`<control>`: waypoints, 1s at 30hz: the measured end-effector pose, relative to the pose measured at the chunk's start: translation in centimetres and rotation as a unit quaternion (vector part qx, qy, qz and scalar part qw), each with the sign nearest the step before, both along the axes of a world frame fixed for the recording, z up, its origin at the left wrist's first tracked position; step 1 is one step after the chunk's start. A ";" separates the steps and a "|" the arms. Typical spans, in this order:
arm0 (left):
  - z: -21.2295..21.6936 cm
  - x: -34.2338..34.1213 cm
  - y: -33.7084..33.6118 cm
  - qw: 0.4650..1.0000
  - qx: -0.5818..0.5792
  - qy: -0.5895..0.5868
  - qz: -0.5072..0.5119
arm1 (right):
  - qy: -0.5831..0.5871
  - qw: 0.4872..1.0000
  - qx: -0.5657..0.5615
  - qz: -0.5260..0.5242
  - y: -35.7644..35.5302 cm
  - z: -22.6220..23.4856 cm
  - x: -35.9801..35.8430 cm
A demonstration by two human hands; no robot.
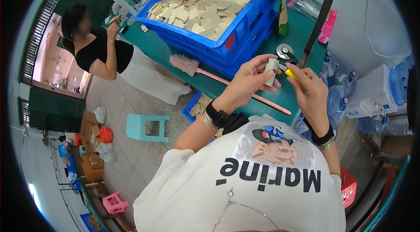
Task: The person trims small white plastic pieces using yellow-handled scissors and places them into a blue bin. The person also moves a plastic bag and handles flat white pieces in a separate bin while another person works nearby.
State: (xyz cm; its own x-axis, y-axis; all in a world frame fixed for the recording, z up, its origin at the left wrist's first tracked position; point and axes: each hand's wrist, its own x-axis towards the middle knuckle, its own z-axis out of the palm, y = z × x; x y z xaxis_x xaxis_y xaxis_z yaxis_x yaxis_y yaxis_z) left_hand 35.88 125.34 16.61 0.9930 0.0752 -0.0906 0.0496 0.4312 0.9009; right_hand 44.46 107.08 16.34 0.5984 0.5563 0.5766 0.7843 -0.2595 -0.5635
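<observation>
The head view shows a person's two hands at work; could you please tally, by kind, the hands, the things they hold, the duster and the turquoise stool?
Hands: left hand and right hand, 2
Pale, flat rectangular piece: 1
Yellow-handled tool: 1
Fluffy pale-pink duster with a long pink handle: 1
Turquoise plastic stool: 1
Total: 6

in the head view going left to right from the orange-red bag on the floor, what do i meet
Orange-red bag → turquoise stool → left hand, holding a pale piece → right hand, holding a yellow-handled tool → white box-shaped unit.
</observation>
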 end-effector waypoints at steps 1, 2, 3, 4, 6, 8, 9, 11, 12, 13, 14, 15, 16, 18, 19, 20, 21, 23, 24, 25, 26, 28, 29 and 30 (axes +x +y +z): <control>0.0 0.1 -0.1 1.000 0.002 0.001 0.002 | 0.002 1.000 -0.009 -0.003 -0.1 0.0 0.0; 0.0 0.1 -0.1 1.000 0.003 0.005 0.000 | 0.009 1.000 -0.012 -0.004 -0.1 0.0 0.0; 0.0 0.2 -0.2 1.000 0.005 0.008 0.000 | 0.023 1.000 -0.019 -0.003 -0.2 0.0 0.0; -0.1 0.2 -0.2 1.000 0.005 0.007 -0.001 | 0.042 0.999 -0.025 0.001 -0.3 -0.1 -0.1; -0.1 0.2 -0.2 1.000 0.007 0.010 -0.004 | 0.022 0.999 -0.024 -0.011 -0.2 -0.1 0.0; 0.0 0.3 -0.1 1.000 0.010 0.010 -0.004 | 0.010 1.000 -0.023 -0.017 -0.1 -0.2 0.0; 0.0 0.3 -0.2 1.000 0.013 0.011 -0.003 | 0.005 1.000 -0.023 -0.019 -0.1 -0.2 0.1; 0.0 0.3 -0.2 1.000 0.017 0.012 0.000 | 0.000 0.999 -0.025 -0.022 -0.2 -0.2 0.2; 0.0 0.3 -0.3 1.000 0.019 0.013 0.002 | -0.001 0.999 -0.026 -0.022 -0.2 -0.3 0.2; 0.0 0.3 -0.3 1.000 0.021 0.015 0.004 | 0.005 0.999 -0.031 -0.021 -0.2 -0.4 0.2; 0.0 0.3 -0.3 1.000 0.016 0.015 0.001 | -0.001 0.999 -0.025 -0.022 -0.2 -0.4 0.2; 0.0 0.2 -0.3 1.000 0.011 0.017 -0.001 | -0.001 1.000 -0.022 -0.022 -0.2 -0.5 0.2; 0.0 0.1 -0.3 1.000 0.006 0.020 -0.002 | 0.008 1.000 -0.020 -0.021 -0.2 -0.6 0.2; 0.1 0.0 -0.3 1.000 0.004 0.024 -0.004 | -0.007 0.999 -0.020 -0.026 -0.2 -0.8 0.0; 0.1 -0.1 -0.3 1.000 0.002 0.020 -0.003 | -0.012 0.999 -0.020 -0.029 -0.2 -0.8 0.1; 0.1 -0.1 -0.3 1.000 0.001 0.028 -0.005 | -0.020 0.999 -0.020 -0.030 -0.1 -0.9 0.1; 0.0 -0.2 -0.2 0.999 -0.003 0.031 -0.005 | -0.029 0.999 -0.020 -0.032 -0.1 -0.9 0.0; 0.0 -0.2 -0.1 0.999 -0.011 0.033 -0.007 | -0.036 0.998 -0.023 -0.035 -0.1 -1.0 0.0; -0.1 -0.2 -0.1 0.999 -0.016 0.033 -0.007 | -0.033 0.999 -0.026 -0.035 -0.1 -1.0 0.0; -0.1 -0.2 -0.1 0.999 -0.020 0.036 -0.009 | -0.030 0.999 -0.028 -0.035 -0.1 -1.0 0.0; -0.1 -0.2 -0.1 0.999 -0.017 0.030 -0.008 | -0.030 0.999 -0.027 -0.036 -0.1 -1.0 0.0; -0.1 -0.3 -0.1 1.000 -0.009 0.026 -0.006 | -0.030 0.999 -0.025 -0.038 0.0 -0.9 0.0; -0.1 -0.3 -0.1 1.000 -0.006 0.026 -0.004 | -0.038 0.998 -0.024 -0.042 0.1 -0.9 0.0; -0.1 -0.3 -0.1 1.000 -0.004 0.025 0.000 | -0.046 0.998 -0.025 -0.046 0.1 -1.0 0.0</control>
